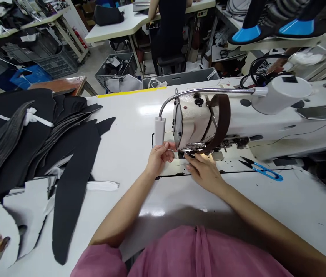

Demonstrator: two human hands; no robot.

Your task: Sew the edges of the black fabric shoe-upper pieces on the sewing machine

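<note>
1. Far left, we note black cut pieces stacked on the table; a knotted white strip lies across them, we judge to keep the bundle together.
2. Nearer us, white pieces lie beside one long black piece; the layout seems meant to keep stock in the left hand's reach, clear of the needle area.
3. A small lamp hangs on its bent metal neck, probably to light the close work.
4. Left hand: just below the lamp, thumb and forefinger drawn narrow. Whether a thread sits between them, we cannot tell.
5. The sewing machine stands at centre, its needle end between the lamp and the right arm.
6. Right hand: fingertips at the presser-foot area, apparently steadying something small; its grip is partly hidden, so we cannot tell.
7. Blue snips lie to the right, blades toward the machine, handy for that hand.
</note>
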